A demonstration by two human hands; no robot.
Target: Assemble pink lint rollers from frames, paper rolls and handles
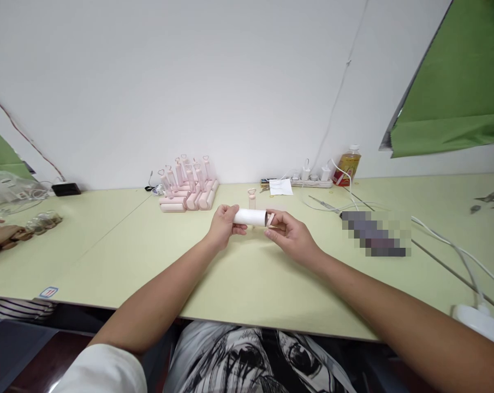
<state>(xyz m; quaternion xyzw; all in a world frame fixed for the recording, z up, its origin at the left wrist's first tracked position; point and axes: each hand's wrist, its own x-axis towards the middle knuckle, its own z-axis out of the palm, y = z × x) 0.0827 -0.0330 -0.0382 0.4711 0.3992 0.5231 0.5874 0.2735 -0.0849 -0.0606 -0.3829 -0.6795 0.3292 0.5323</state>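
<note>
Between hands [223, 225], hollow white cylinder [250, 217].

Bottle [347, 165] stands behind table [148, 245], right of power strip [312, 183].

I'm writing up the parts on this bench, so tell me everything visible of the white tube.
The white tube is a short, smooth cylinder, perhaps plastic or card. It lies nearly level above the table, its right end open and dark inside. The left hand grips its left end; the right hand holds a small pale pink piece at the opening. Whether they touch is unclear.
</note>
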